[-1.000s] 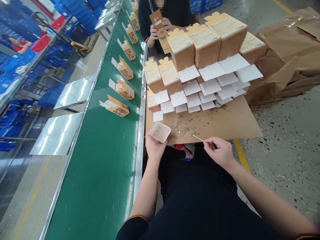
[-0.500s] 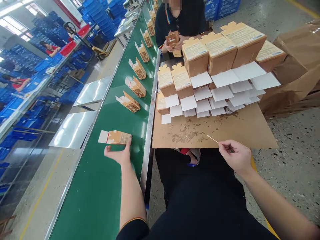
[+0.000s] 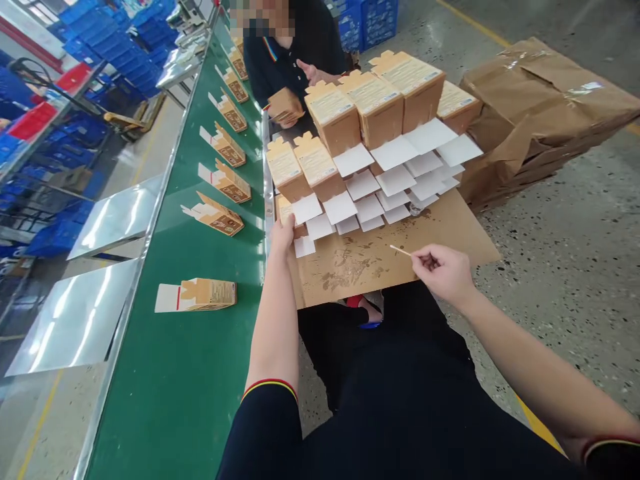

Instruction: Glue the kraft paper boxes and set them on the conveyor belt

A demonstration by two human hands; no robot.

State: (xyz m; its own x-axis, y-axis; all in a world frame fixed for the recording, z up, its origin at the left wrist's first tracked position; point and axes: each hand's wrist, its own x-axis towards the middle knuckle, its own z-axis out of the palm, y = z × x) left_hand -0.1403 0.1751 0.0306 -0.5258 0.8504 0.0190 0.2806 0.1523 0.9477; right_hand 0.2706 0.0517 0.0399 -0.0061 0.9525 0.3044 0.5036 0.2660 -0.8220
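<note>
My left hand (image 3: 283,233) is at the lowest left cardboard carton (image 3: 285,208) of the stack, with its thumb against the near side and its other fingers mostly hidden. A white flap (image 3: 305,247) sticks out below that carton. Between the pinched fingers of my right hand (image 3: 443,270) is a thin cotton swab (image 3: 400,250), its white tip pointing left over the brown board (image 3: 360,273). On the green conveyor belt (image 3: 195,373), left of my left forearm, lies an open carton (image 3: 210,294) with its white flap pointing left.
Stacked cartons (image 3: 377,107) with white flaps stand on the stained board. Several open cartons (image 3: 215,215) line the belt. Across the stack, a co-worker (image 3: 300,53) holds a carton (image 3: 285,105). A brown paper-wrapped pile (image 3: 540,113) sits at right. A metal rail (image 3: 269,193) edges the belt.
My left hand set an open carton on the belt, let go, and moved right to the stack's lowest left carton. My right hand still holds the swab. The view has shifted.
</note>
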